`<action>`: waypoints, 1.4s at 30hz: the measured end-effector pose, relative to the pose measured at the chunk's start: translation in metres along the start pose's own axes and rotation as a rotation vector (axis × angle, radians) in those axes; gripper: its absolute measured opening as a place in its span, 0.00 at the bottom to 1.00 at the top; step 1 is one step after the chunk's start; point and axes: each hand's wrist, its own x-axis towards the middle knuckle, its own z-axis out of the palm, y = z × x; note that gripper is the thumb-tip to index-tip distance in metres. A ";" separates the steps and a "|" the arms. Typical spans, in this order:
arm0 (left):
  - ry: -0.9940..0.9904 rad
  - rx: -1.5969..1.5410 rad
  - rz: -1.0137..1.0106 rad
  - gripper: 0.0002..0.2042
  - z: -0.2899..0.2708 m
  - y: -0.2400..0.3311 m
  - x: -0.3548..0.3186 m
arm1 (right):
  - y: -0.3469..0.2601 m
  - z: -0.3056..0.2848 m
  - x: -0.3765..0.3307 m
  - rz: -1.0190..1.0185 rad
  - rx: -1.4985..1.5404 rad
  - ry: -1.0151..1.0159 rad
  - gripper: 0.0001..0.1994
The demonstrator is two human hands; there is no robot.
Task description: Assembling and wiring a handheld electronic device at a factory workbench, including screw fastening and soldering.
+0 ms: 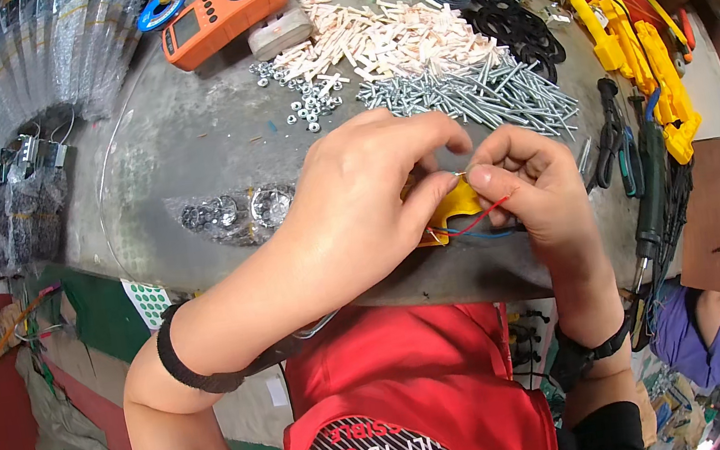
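Observation:
My left hand (374, 191) is closed around a yellow plastic part (456, 204), which shows below its thumb and partly inside the curled fingers. The left index finger is arched above the thumb. Opposite it, my right hand (533, 182) pinches thumb against fingers, its tips meeting the left thumb at the part's upper edge. A tiny shiny piece shows between the fingertips, too small to name. From the yellow part a red wire (495, 205) and a blue wire (476, 223) run toward the right palm. The part's far side is hidden by my hands.
Beyond my hands lie piles of long screws (489, 96), pale short sticks (398, 40) and nuts (313, 107). An orange meter (225, 14) stands at the back. Bubble-wrapped parts (234, 215) lie left; a soldering iron (649, 207) and yellow plastic parts (645, 60) lie right.

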 end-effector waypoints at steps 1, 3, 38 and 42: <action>-0.008 0.002 0.047 0.08 -0.001 -0.002 0.000 | -0.001 0.000 0.000 0.002 -0.001 -0.001 0.06; -0.014 -0.002 0.049 0.07 -0.002 -0.001 0.002 | -0.004 -0.001 0.001 0.017 -0.044 0.000 0.06; -0.006 0.074 0.247 0.07 0.004 -0.007 0.010 | -0.005 -0.005 0.001 0.119 -0.032 -0.110 0.07; 0.073 0.174 0.248 0.06 0.007 -0.004 0.008 | -0.009 -0.015 0.008 0.244 0.109 -0.271 0.08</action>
